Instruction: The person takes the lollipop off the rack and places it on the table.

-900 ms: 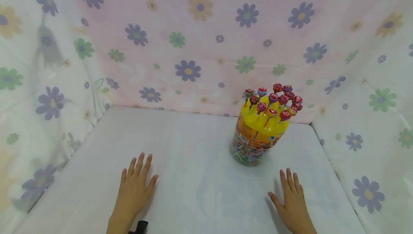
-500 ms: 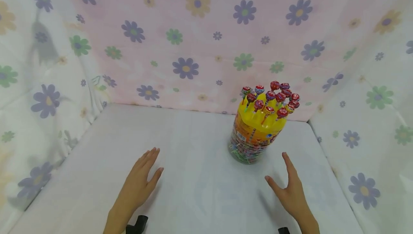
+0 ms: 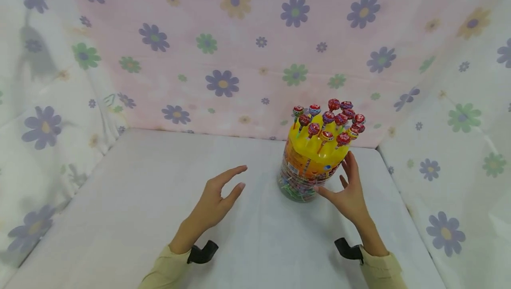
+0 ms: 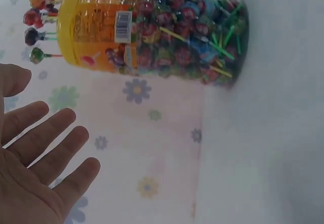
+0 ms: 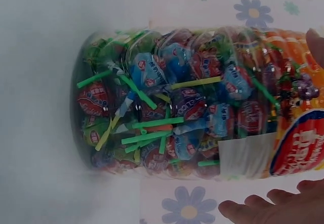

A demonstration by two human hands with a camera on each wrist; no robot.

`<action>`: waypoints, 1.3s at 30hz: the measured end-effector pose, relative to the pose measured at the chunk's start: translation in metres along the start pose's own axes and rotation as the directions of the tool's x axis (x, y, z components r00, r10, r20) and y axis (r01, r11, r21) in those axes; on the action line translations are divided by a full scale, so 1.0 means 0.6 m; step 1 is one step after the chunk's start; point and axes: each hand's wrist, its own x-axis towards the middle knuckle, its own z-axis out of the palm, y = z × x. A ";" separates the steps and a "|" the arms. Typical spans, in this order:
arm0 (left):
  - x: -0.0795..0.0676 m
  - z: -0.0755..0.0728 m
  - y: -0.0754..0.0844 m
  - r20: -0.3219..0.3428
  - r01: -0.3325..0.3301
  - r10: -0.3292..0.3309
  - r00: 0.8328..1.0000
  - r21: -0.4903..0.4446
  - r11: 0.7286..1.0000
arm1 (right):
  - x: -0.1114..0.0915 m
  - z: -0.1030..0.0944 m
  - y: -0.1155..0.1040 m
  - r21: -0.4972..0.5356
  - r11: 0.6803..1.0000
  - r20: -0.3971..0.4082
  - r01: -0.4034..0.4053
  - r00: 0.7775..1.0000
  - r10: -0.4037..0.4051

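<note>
A clear plastic jar (image 3: 297, 182) full of wrapped lollipops stands upright on the white table, right of centre. It has an orange label and a yellow lid (image 3: 315, 147), with several lollipops (image 3: 313, 128) stuck upright in the top. My right hand (image 3: 350, 200) is spread at the jar's right side, its thumb near the front and its fingers near the right side. In the right wrist view, fingertips (image 5: 232, 210) lie alongside the jar's body. My left hand (image 3: 215, 202) hangs to the left of the jar, apart from it, fingers extended and thumb apart, holding nothing.
The white table (image 3: 159, 178) is enclosed by flower-printed cloth (image 3: 239, 58) at the back and on both sides. The jar stands toward the back right. A black wrist mount (image 3: 202, 252) sits on the left wrist, another mount (image 3: 348, 249) on the right.
Both hands have moved forward over the table toward the jar, the left one also to the right. The right hand has come up beside the jar, which stays in place.
</note>
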 end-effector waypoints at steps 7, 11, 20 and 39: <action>0.086 0.031 0.015 0.077 0.011 0.003 0.997 -0.182 0.983 | 0.029 0.022 0.021 0.133 0.986 -0.071 0.101 0.993 -0.092; 0.135 0.041 0.019 0.081 0.005 0.014 0.997 -0.232 0.973 | 0.037 0.028 0.031 0.143 0.984 -0.104 0.108 0.990 -0.093; 0.237 0.066 0.016 -0.042 0.015 -0.033 0.999 -0.362 0.932 | 0.043 0.027 0.037 0.141 0.986 -0.106 0.092 0.991 -0.077; 0.282 0.117 0.043 -0.135 -0.076 0.021 0.991 -0.413 0.907 | 0.042 0.029 0.039 0.168 0.981 -0.096 0.093 0.992 -0.078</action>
